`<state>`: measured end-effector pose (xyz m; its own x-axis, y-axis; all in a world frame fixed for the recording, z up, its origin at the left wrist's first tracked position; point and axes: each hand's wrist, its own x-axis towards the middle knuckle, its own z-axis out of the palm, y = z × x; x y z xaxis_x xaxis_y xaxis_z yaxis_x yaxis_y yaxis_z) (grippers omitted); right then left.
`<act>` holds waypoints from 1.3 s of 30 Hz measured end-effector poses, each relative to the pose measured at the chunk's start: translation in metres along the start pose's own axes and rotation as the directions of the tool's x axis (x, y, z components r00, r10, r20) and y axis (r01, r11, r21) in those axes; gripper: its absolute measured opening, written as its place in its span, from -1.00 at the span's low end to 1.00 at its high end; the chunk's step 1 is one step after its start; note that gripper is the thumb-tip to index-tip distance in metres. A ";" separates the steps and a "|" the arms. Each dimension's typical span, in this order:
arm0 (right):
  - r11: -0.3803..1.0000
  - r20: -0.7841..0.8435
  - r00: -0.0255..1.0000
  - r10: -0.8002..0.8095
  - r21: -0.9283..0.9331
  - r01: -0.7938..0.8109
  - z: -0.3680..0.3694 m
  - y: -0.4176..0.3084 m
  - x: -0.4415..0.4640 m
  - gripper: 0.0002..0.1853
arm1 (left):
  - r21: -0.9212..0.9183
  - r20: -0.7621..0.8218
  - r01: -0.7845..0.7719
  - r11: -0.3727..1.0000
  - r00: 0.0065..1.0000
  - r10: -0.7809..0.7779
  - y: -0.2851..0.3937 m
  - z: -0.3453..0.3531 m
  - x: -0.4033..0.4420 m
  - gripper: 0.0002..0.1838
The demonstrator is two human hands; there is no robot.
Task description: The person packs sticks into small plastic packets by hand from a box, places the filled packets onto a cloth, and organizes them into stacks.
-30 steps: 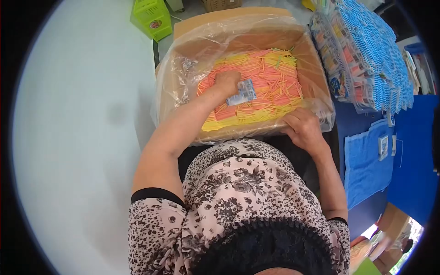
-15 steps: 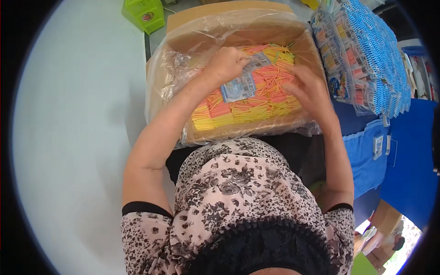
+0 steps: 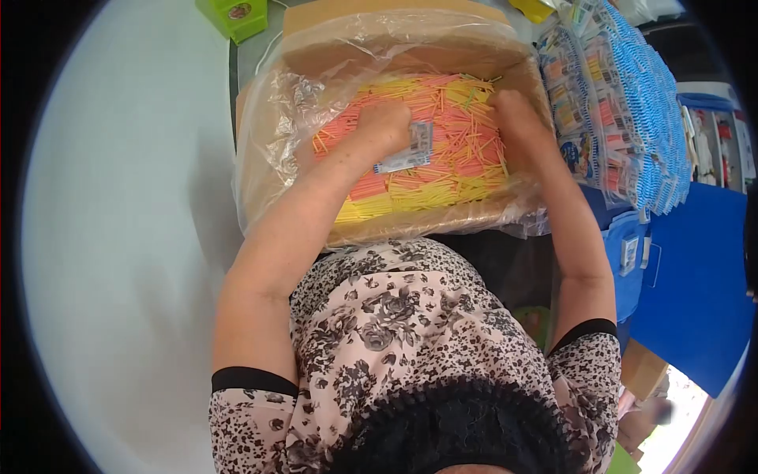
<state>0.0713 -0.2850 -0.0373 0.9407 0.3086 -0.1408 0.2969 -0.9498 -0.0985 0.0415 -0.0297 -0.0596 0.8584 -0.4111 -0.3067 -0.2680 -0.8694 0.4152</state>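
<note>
A cardboard box (image 3: 395, 225) lined with clear plastic holds a mass of thin pink and yellow sticks (image 3: 458, 162). My left hand (image 3: 385, 126) is closed over the left middle of the sticks. At its fingers is a small clear printed packet (image 3: 410, 156) with a blue-patterned edge, partly covered by the hand. My right hand (image 3: 517, 114) is curled at the right side of the box, its fingers down at the sticks. Its fingertips are hidden, so anything in them cannot be made out.
A tall stack of clear packets (image 3: 616, 110) with blue-and-white edges stands right of the box. A green container (image 3: 237, 17) sits at the back left. Blue cloth (image 3: 628, 272) and a blue panel (image 3: 695, 276) lie to the right.
My left hand has drawn back slightly towards me and left, bringing a packet close to the other one. My right hand has moved up and its fingers have curled into the sticks.
</note>
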 end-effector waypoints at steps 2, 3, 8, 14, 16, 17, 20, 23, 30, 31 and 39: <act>0.995 0.009 1.000 -0.021 -0.098 0.022 0.017 0.007 0.002 -0.84 | 0.080 0.021 0.004 0.997 1.000 -0.005 0.004 0.006 0.001 -0.76; 0.988 0.030 0.999 -0.034 -0.147 0.038 0.024 0.007 0.005 -0.84 | 0.123 0.033 0.007 0.992 0.999 -0.011 0.004 0.008 0.000 -0.75; 0.980 0.068 0.997 -0.038 -0.192 0.050 0.050 0.008 0.014 -0.83 | 0.237 -0.204 -0.083 0.968 0.970 0.133 0.009 -0.001 -0.011 -0.74; 0.991 0.010 0.997 -0.075 -0.108 0.075 0.067 0.014 0.013 -0.83 | 0.124 -0.247 -0.155 0.980 0.952 0.182 0.018 -0.010 -0.012 -0.77; 0.989 -0.017 0.995 -0.100 -0.111 0.097 0.069 0.020 0.012 -0.82 | 0.102 -0.262 -0.169 0.980 0.946 0.190 0.023 -0.013 -0.014 -0.78; 0.988 -0.031 0.993 -0.111 -0.113 0.107 0.065 0.018 0.014 -0.80 | 0.094 -0.252 -0.159 0.983 0.951 0.177 0.023 -0.015 -0.012 -0.81; 0.995 0.010 0.998 -0.066 -0.076 0.067 0.049 0.015 0.014 -0.82 | 0.078 -0.234 -0.139 0.987 0.960 0.154 0.020 -0.017 -0.008 -0.86; 1.000 0.036 0.999 0.004 -0.002 -0.004 0.027 0.010 0.011 -0.84 | -0.029 -0.243 -0.140 0.990 0.961 0.129 0.019 -0.013 -0.004 -0.85; 0.358 0.354 0.935 0.021 0.871 -0.337 -0.027 -0.038 -0.011 -0.92 | -0.916 -0.095 -0.186 0.357 0.962 0.257 0.029 0.002 -0.001 -0.67; 0.322 0.358 0.934 -0.005 0.885 -0.337 -0.030 -0.045 -0.013 -0.92 | -0.914 -0.092 -0.181 0.363 0.965 0.247 0.029 0.002 -0.003 -0.67; 0.486 0.205 0.975 -0.088 0.863 -0.138 -0.038 -0.057 -0.029 -0.83 | -0.974 0.179 0.102 0.204 0.895 0.409 0.028 -0.001 -0.004 -0.68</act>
<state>0.0337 -0.2420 0.0097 0.8572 0.3946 -0.3309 -0.1273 -0.4602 -0.8786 0.0309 -0.0521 -0.0455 0.5800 -0.7725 -0.2584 0.4590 0.0478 0.8872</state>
